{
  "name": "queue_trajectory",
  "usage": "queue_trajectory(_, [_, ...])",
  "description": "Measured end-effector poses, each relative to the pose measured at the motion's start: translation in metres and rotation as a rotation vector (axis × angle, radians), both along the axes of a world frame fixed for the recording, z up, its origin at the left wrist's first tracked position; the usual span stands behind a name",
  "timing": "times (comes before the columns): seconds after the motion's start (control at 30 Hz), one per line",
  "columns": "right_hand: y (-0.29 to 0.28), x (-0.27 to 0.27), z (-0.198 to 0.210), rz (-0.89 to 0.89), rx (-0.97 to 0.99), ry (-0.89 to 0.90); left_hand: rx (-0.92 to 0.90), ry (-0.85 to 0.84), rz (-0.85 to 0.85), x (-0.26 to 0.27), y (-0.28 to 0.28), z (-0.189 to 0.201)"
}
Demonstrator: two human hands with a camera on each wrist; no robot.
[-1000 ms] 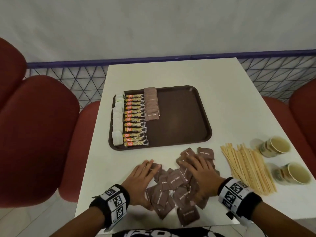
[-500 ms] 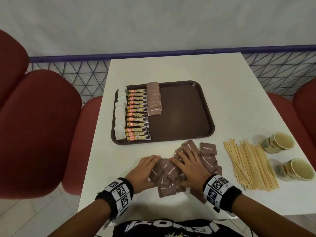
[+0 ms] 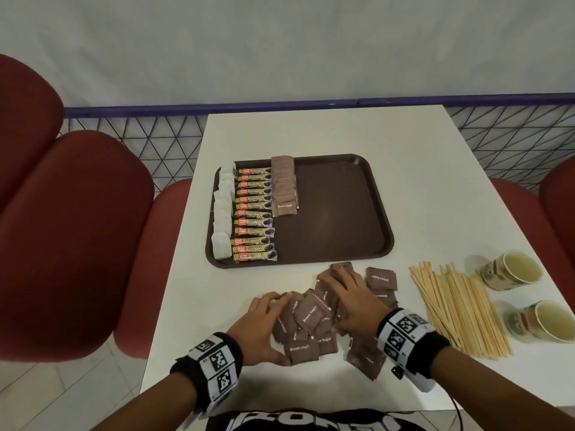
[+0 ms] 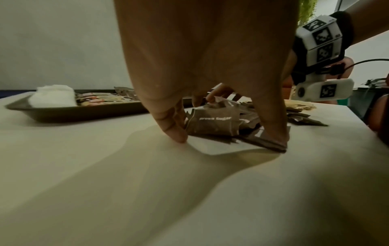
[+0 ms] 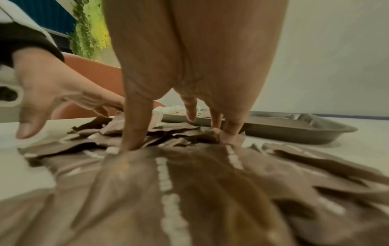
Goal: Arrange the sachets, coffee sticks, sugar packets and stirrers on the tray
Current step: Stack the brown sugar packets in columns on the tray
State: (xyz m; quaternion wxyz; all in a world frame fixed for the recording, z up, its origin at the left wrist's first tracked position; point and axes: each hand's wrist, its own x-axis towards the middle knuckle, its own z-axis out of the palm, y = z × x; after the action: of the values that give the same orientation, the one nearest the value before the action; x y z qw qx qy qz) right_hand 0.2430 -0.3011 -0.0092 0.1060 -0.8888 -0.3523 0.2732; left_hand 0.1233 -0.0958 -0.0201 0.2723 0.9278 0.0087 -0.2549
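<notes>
A loose heap of brown sugar packets [image 3: 311, 312] lies on the white table in front of the brown tray [image 3: 342, 213]. My left hand [image 3: 264, 325] cups the heap's left side, fingers and thumb pressing against the packets [image 4: 212, 123]. My right hand [image 3: 351, 303] lies spread on top of the heap's right part, fingertips [image 5: 229, 133] pressing down. On the tray's left side run a column of white sachets [image 3: 222, 213], a column of coffee sticks [image 3: 253, 213] and a short overlapping row of sugar packets [image 3: 283, 188]. Wooden stirrers [image 3: 460, 312] lie in a pile to the right.
Two paper cups [image 3: 510, 273] [image 3: 541, 320] lie on their sides at the table's right edge, beyond the stirrers. Red chairs [image 3: 77, 237] stand left and right of the table. The tray's right half [image 3: 357, 188] is bare. A few packets [image 3: 381, 278] lie apart from the heap.
Both hands have drawn closer together, pushing the scattered sugar packets into a tighter heap between them. The tray's contents have not moved.
</notes>
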Motion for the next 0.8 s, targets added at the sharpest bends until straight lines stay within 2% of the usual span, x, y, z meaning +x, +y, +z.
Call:
queue_trajectory(0.2, [0.016,-0.006,-0.004,-0.021,0.216,0.158,0.004,-0.033,0.032,0.018,-0.017,0.003])
queue_trajectory(0.37, [0.009,0.007,0.001,-0.217,0.293,0.196,-0.076,-0.014,0.079,0.017,-0.010,0.003])
queue_trajectory(0.53, [0.008,0.014,-0.004,-0.358,0.144,0.093,-0.020,0.014,0.140,0.005,-0.005,0.005])
queue_trajectory(0.63, [0.018,0.011,-0.007,-0.354,0.118,0.151,0.033,0.004,0.144,0.009,-0.005,0.003])
queue_trajectory(0.8, [0.042,0.005,-0.007,-0.352,0.130,0.281,0.008,-0.027,0.162,0.023,-0.011,-0.001])
